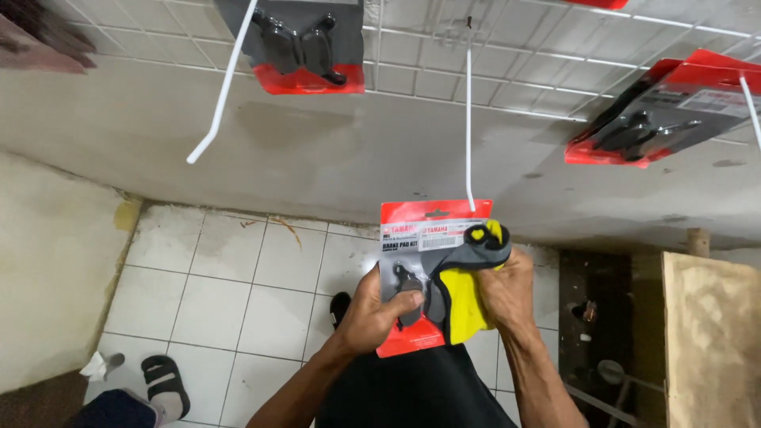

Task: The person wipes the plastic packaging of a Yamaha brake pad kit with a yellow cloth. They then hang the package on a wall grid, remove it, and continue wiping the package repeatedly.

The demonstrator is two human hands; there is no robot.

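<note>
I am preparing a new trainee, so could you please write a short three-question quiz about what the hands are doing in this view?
1. True or false: the left hand grips a red-and-black blister pack of dark brake pads.
2. What does the right hand hold against that pack: A a metal wrench, B a yellow-and-grey cloth, C a paint brush?
3. What do the similar packs hang from on the white wire wall grid?

Key: 1 true. 2 B. 3 long white metal hooks.
</note>
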